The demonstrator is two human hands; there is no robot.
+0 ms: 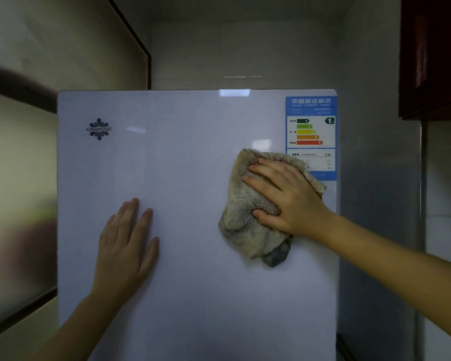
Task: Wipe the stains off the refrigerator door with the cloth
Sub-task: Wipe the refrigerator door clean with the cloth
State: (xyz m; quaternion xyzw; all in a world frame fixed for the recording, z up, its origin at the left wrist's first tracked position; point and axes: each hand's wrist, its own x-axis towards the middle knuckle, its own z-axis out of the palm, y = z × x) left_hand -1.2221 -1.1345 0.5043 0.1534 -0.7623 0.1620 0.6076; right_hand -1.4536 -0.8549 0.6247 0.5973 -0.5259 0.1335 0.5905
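Observation:
The white glossy refrigerator door [193,165] fills the middle of the view. A crumpled beige-grey cloth [248,230] lies pressed against the door's right half, partly over the lower edge of the energy label [311,126]. My right hand [287,196] lies flat on the cloth with fingers spread, pointing left, holding it to the door. My left hand [126,246] rests flat and bare on the door's lower left, fingers together pointing up. I make out no clear stains on the door.
A dark flower-shaped brand logo [99,129] marks the door's upper left. A dark-framed frosted panel [18,178] stands to the left. A dark red wall cabinet [432,56] hangs at the upper right, with a grey wall [375,178] beside the refrigerator.

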